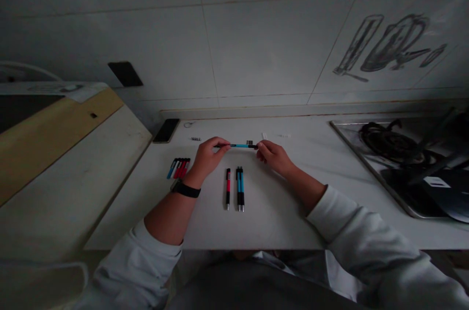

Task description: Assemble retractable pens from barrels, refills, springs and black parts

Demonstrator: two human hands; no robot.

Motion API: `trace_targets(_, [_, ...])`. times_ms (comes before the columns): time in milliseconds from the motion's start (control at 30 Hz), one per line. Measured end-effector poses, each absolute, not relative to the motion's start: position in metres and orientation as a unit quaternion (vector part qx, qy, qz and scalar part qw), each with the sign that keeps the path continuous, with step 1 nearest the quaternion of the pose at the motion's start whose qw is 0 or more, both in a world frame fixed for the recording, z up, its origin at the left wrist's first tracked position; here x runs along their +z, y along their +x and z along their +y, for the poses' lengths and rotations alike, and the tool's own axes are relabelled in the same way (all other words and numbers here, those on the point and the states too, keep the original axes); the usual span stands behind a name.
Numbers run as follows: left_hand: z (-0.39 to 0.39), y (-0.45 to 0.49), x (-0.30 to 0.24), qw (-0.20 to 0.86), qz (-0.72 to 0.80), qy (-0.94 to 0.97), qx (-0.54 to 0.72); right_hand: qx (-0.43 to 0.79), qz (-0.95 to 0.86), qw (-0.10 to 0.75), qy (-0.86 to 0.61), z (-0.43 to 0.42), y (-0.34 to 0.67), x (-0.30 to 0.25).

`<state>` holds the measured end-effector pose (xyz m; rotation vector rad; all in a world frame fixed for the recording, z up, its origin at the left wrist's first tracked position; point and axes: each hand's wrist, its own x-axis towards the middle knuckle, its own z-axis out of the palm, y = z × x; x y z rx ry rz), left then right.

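Note:
A blue and black pen (242,146) lies level between my two hands, just above the white counter. My left hand (209,155) pinches its left end. On the right end, the fingers of my right hand (274,155) are closed. Nearer to me lie a red and black pen (228,189) and two blue and black pens (240,189) side by side. Several blue, white and red pen barrels (179,168) are lined up left of my left wrist. Behind the held pen are small dark parts (249,142), and a row of springs (196,139) sits farther left.
The white counter (278,227) runs to a tiled wall. A phone (166,131) and a small ring (188,125) lie at its back left. Small clear parts (264,135) are near the wall. On the right is a gas stove (388,141) with a black pan-like object (450,193).

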<state>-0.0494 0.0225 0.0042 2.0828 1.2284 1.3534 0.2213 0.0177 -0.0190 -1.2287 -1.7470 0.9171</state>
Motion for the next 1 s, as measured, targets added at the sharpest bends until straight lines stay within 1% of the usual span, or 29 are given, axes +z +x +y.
trace_targets(67, [0.0226,-0.0493,0.0037,0.184,0.435,0.739,0.481,0.362,-0.691,0.395,-0.484,0.0168,0.221,-0.0179])
trace_targets(167, [0.0226,-0.0486,0.0033,0.188,0.436,0.737,0.482,0.351,-0.688,0.414,-0.481,0.0152,0.22,-0.0161])
trace_targets(300, [0.0227,-0.0482,0.003,0.191,0.437,0.736,0.48,0.382,-0.68,0.389,-0.489,0.0151,0.2193,-0.0174])
trace_targets(467, [0.0231,-0.0488,0.0023,0.189,0.445,0.736,0.474,0.381,-0.683,0.405,-0.474,0.0172,0.22,-0.0206])
trace_targets(600, [0.0222,-0.0481,0.0029,0.196,0.444,0.734,0.475,0.397,-0.681,0.375,-0.488,0.0164,0.2201,-0.0181])
trace_targets(767, [0.0204,-0.0468,0.0044,0.203,0.446,0.732,0.473,0.406,-0.672,0.394,-0.477,0.0143,0.2193,-0.0169])
trace_targets(900, [0.0207,-0.047,0.0033,0.204,0.438,0.738,0.471,0.412,-0.676,0.37,-0.486,0.0136,0.2185,-0.0181])
trace_targets(1000, [0.0215,-0.0475,0.0022,0.205,0.437,0.74,0.468,0.419,-0.673,0.379,-0.478,0.0143,0.2179,-0.0194])
